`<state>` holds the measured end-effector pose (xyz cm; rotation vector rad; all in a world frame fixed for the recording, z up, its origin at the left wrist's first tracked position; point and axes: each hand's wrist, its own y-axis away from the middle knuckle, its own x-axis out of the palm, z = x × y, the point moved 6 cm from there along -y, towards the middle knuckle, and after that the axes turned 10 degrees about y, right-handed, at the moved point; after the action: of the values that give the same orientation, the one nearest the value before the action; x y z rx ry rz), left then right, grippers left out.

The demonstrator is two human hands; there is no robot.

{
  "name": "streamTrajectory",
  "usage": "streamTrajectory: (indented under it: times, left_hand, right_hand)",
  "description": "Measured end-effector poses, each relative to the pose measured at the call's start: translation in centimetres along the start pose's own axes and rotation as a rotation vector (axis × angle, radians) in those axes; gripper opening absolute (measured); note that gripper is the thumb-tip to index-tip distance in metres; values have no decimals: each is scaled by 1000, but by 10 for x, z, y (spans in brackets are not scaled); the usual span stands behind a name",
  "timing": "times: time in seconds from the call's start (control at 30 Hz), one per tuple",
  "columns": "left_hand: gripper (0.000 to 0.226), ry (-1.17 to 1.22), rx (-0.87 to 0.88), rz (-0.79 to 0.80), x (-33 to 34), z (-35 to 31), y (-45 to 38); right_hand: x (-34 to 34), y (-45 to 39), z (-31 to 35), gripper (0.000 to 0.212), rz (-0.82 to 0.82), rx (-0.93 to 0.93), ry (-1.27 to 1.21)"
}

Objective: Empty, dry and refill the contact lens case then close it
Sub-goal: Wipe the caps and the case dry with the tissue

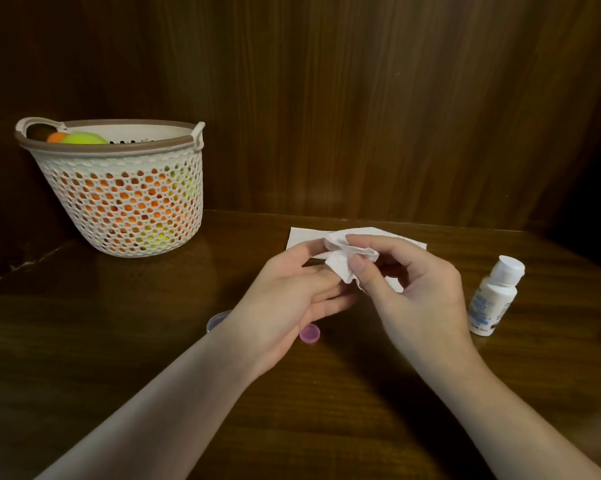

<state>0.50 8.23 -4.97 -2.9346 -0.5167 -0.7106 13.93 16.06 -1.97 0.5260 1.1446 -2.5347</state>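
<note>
Lens-case caps, one pink (309, 333) and one bluish (217, 319), lie under my left hand (292, 296); both it and my right hand (413, 289) pinch a crumpled tissue (344, 261), hiding any case.

Both hands (344, 292) pinch a crumpled tissue (344, 263), perhaps around the case.

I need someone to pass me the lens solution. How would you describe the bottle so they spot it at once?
Start at the dark wooden table; the bottle stands just beyond the right hand. It is small, white and capped, with a blue label, and is the only upright container on that side.
</note>
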Motion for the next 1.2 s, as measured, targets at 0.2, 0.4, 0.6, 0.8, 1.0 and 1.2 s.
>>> streamTrajectory:
  times: [0.2, 0.4, 0.6, 0.8, 1.0, 1.2]
  left_hand:
    - [37, 95, -18, -77, -3, 3, -4]
    - [41, 16, 5, -45, 1, 7, -5]
    - [38, -61, 92, 18, 4, 4, -3]
    - [43, -19, 122, 3, 1, 7, -4]
    - [23, -23, 112, -1, 3, 14, -4]
    - [33, 4, 125, 31, 6, 11, -1]
  right_hand:
    - [0, 0, 6, 23, 70, -63, 31]
    - [-1, -1, -3, 18, -2, 21, 19]
    - [-8, -8, -9, 28, -1, 115, -314]
    - [0, -4, -13, 27, 74, 138, -350]
    - [-2, -2, -11, 19, -5, 134, -267]
    - [-2, -3, -22, 26, -16, 265, -476]
